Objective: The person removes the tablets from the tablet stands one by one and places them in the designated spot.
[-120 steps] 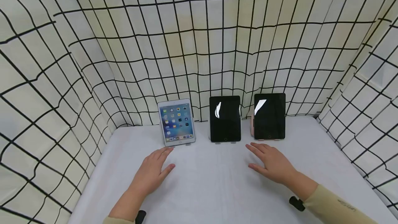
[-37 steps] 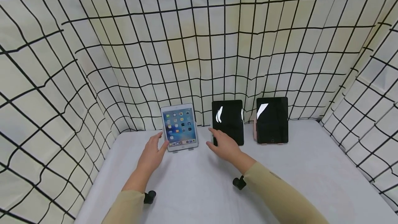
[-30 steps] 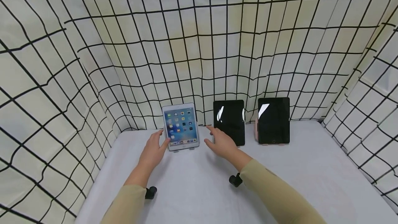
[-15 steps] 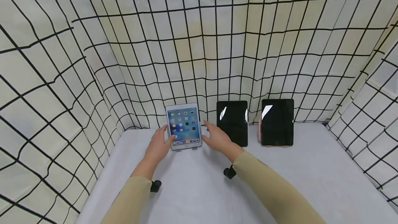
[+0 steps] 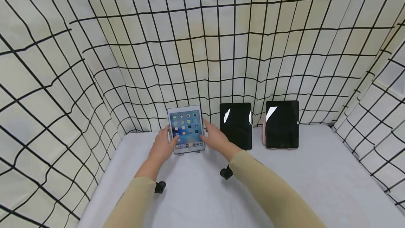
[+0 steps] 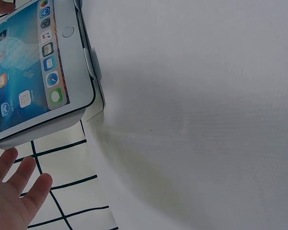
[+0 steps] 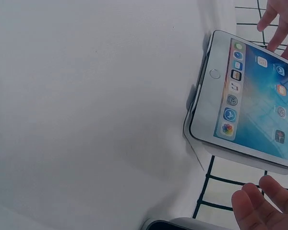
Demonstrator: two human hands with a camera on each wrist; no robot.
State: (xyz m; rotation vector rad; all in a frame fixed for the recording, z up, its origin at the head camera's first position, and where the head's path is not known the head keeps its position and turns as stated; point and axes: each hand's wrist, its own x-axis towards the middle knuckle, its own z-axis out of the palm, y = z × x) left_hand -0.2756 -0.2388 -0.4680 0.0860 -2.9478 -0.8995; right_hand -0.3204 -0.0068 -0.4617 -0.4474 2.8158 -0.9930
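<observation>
A white tablet [image 5: 187, 129] with a lit home screen leans on a stand, tilted back. My left hand [image 5: 162, 146] is at its left edge, the thumb over the lower left of the screen. In the left wrist view the spread fingers [image 6: 36, 191] of this hand lie just off the tablet's side. At the right edge is my right hand [image 5: 216, 138], its thumb in front of the screen. The right wrist view has the right fingers [image 7: 264, 206] slightly bent and apart from the tablet's side. Whether either thumb touches the glass I cannot tell.
Two black tablets with dark screens, a middle one [image 5: 236, 124] and a right one [image 5: 282, 124], stand to the right. My right hand and wrist overlap the middle one's lower left. A white cloth covers the table [image 5: 202, 200]; black-gridded white curtain [image 5: 221, 45] surrounds it.
Both hands have come up to the lit tablet; the right hand came leftward from in front of the black tablets. The head view has shifted slightly. The tablets stand as before.
</observation>
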